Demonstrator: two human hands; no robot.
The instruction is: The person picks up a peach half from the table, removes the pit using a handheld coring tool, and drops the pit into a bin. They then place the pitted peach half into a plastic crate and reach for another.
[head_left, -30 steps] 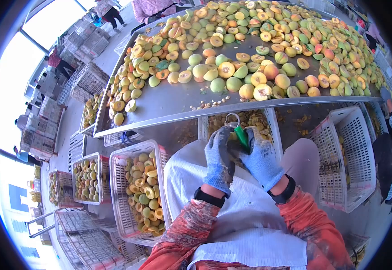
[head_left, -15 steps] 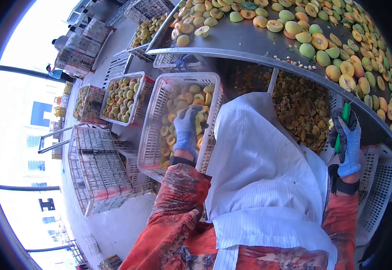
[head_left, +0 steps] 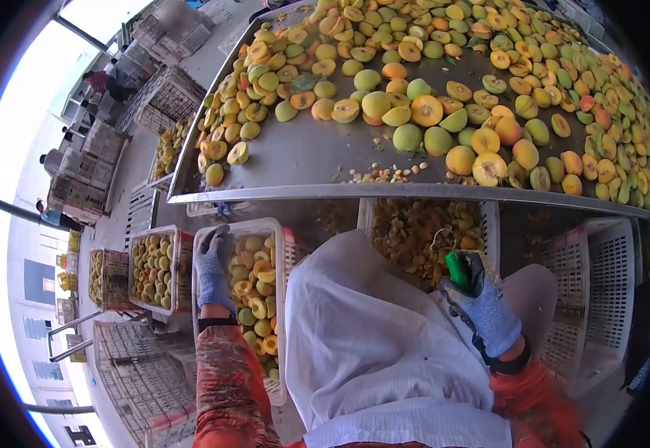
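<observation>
- Gripping a tool with a green handle and a thin, pale curved loop (head_left: 458, 270), the right hand (head_left: 481, 305), in a blue knit glove with dark fingers, is closed around the handle; the loop stands out above it.
- The tool is in front of the white plastic crate of brown and orange fruit scraps (head_left: 492, 237), beside the wearer's white cloth apron (head_left: 384, 336).
- The left hand (head_left: 215, 272), gloved alike, is at the left side of a white slatted crate of yellow-green fruit, many pieces halved (head_left: 281, 336). Its fingers reach toward the far left corner; how far open they are, and whether they hold anything, I cannot tell.
- Beyond both hands, a grey metal table with a raised edge (head_left: 302, 160) bears whole and halved yellow, green and orange fruit (head_left: 426, 110), with small pale pits (head_left: 392, 174) near its front edge.
- Left of the left hand, another crate (head_left: 184, 278) is full of fruit.
- White slatted crates (head_left: 617, 287) are at the far right.
</observation>
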